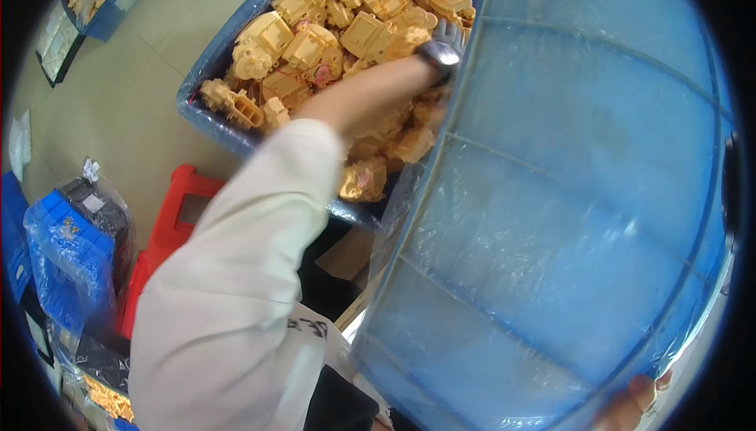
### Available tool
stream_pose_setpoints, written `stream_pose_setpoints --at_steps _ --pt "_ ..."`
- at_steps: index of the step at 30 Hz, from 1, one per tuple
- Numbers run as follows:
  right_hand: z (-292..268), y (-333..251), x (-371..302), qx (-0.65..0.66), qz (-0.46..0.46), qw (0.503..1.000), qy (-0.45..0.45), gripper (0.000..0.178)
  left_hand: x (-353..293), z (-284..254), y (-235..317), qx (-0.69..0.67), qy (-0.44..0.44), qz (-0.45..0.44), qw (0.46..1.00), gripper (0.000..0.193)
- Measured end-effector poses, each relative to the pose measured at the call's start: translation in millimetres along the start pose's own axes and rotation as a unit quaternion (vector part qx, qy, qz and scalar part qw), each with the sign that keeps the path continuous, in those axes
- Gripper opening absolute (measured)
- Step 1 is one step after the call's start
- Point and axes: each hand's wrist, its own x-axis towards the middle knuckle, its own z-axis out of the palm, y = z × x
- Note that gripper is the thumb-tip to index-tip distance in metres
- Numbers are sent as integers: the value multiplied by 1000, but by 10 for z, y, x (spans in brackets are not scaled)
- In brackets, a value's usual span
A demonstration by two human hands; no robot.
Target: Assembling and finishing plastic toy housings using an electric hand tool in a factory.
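Observation:
A large blue plastic crate [543,187] stands tipped on the right, its ribbed outside facing me, with clear film along its edges. Around its lower right edge curl the fingers of my right hand [630,406], somewhat blurred. My left arm, in a white sleeve with a dark watch at the wrist, stretches across a blue bin [216,128] heaped with yellow-beige moulded plastic housings [311,45]. At the crate's left edge, among the housings, is my left hand [449,33], looking grey-gloved. The crate hides part of it, so its grip does not show.
Left of my arm stands a red plastic stool or stand [177,202]. Blue containers wrapped in clear film [71,250] sit farther left. Another blue bin [118,5] with similar parts is at the upper left. More yellow parts [109,397] show at the lower left.

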Motion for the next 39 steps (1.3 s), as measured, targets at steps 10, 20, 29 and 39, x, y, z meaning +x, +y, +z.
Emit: stream_pose_setpoints --at_steps 10,20,29,39 --pt "46 -68 -154 -9 34 999 -21 14 -1326 -666 -763 -132 18 214 968 61" --pt "-21 -99 -126 -45 33 997 -59 14 9 -567 -1506 67 30 -65 995 67" --pt "-14 -131 -141 -6 58 994 -96 14 -998 -773 -1306 -71 -30 37 996 89" --pt "60 -153 -67 31 77 986 -145 14 -1534 -1016 -1222 -47 79 83 992 84"
